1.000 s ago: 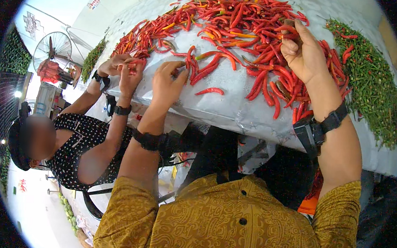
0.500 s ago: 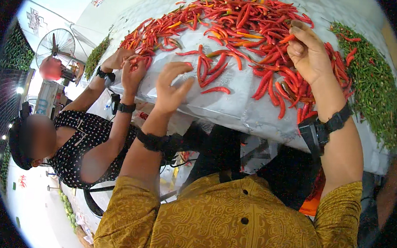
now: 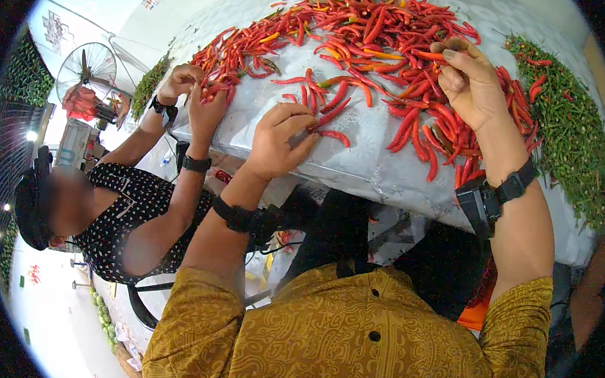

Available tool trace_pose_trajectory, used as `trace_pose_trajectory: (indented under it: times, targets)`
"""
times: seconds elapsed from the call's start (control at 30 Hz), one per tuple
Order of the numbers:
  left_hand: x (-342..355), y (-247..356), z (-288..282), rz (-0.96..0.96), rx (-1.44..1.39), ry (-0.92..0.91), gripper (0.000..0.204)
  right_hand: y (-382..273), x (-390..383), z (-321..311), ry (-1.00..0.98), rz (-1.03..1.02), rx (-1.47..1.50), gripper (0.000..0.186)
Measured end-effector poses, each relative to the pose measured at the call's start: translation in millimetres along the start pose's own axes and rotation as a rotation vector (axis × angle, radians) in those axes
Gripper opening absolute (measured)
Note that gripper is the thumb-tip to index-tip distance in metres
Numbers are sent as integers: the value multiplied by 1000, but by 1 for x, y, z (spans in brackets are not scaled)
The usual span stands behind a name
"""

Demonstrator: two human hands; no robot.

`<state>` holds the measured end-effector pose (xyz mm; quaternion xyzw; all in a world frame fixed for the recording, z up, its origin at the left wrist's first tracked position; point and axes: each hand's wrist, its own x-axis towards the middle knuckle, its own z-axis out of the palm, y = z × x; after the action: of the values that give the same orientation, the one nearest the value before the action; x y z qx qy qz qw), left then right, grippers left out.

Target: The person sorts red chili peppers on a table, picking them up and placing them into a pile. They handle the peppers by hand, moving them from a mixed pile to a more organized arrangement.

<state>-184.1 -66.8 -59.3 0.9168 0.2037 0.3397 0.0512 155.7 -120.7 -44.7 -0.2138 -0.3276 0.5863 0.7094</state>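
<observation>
While a red chili (image 3: 430, 56) is pinched between the fingers of the right hand (image 3: 471, 86) at the upper right of the frame, its long axis is set nearly level across the picture, with the free end pointed left. Behind it, the heap of red chilies (image 3: 378, 31) is spread over the upper middle of the counter (image 3: 359, 168).

Just above the centre of the frame a lone chili (image 3: 337, 138) is seen — placed right beside the fingertips of the left hand (image 3: 279, 142), to which it is far nearer than to the right. Its length is laid mostly left to right, the right end dipped slightly, so that its left end is faced by the thumb and fingers. These are curled close together; whether anything is pinched there, or the lone chili touched, cannot be told.
</observation>
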Motion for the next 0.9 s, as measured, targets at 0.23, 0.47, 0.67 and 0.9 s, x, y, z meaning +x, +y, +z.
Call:
trace_pose_trajectory:
  times: [0.23,0.47,0.67,0.9]
  targets:
    - [-2,-4,5,-158,8,92,19,3,0,1,84,-17,-48,26]
    - [21,-21,8,-166,31,22,23,4,0,4,120,-37,-10,20]
    - [35,-29,16,-102,42,-108,24,3,1,3,109,-34,-4,19]
    - [26,-35,20,-200,-84,219,20,4,1,5,90,-44,-28,19]
